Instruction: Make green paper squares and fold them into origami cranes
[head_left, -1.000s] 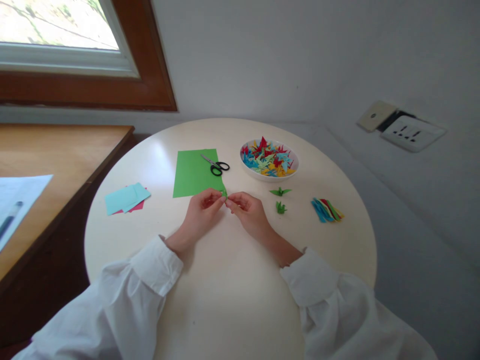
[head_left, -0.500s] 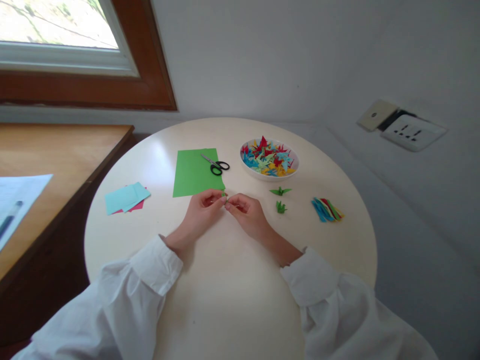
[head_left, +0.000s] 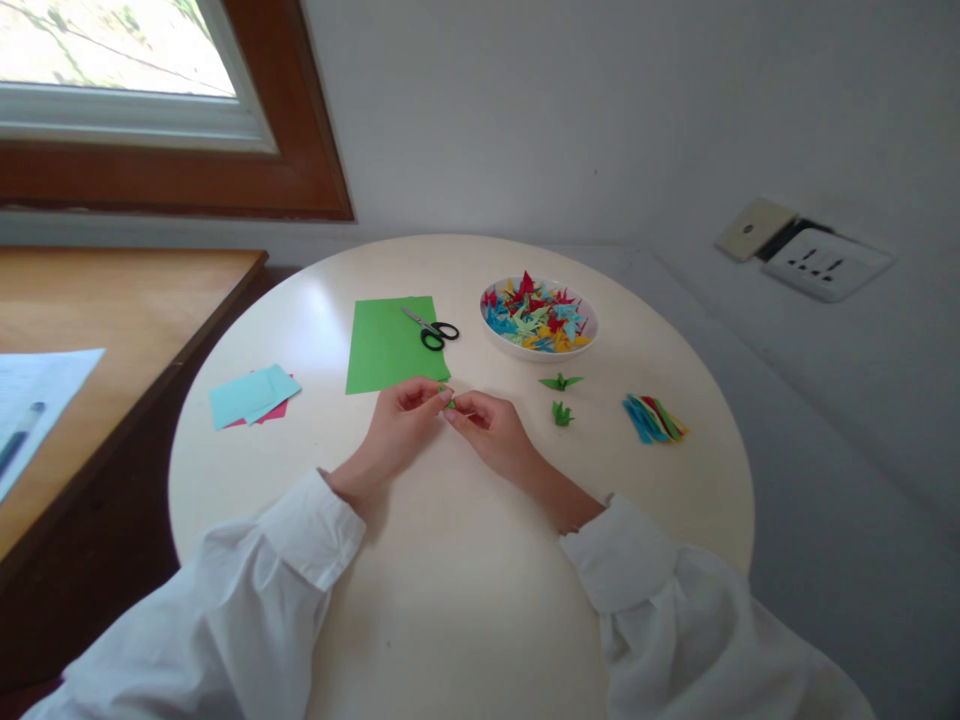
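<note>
Between my fingertips is a small piece of folded green paper [head_left: 451, 404], mostly hidden by the fingers. My left hand [head_left: 409, 418] pinches it from the left, thumb against fingers. From the right, my right hand [head_left: 493, 425] grips it the same way, and the two hands nearly touch. Just beyond my left hand lies a green paper sheet [head_left: 386, 345], with black-handled scissors [head_left: 433, 330] resting across its right edge. To the right of my right hand are a green paper crane [head_left: 561, 382] with spread wings and a second small green folded paper figure [head_left: 562, 414].
A white bowl [head_left: 510, 350] full of colourful paper cranes stands at the back of the round table [head_left: 450, 600]. Folded paper strips [head_left: 654, 419] lie at the right, light blue paper squares [head_left: 255, 393] over red ones at the left. A wooden desk [head_left: 135, 290] adjoins on the left.
My fingers have shifted slightly around the green paper, and its visible part looks a little different. Everything else on the table has stayed in place.
</note>
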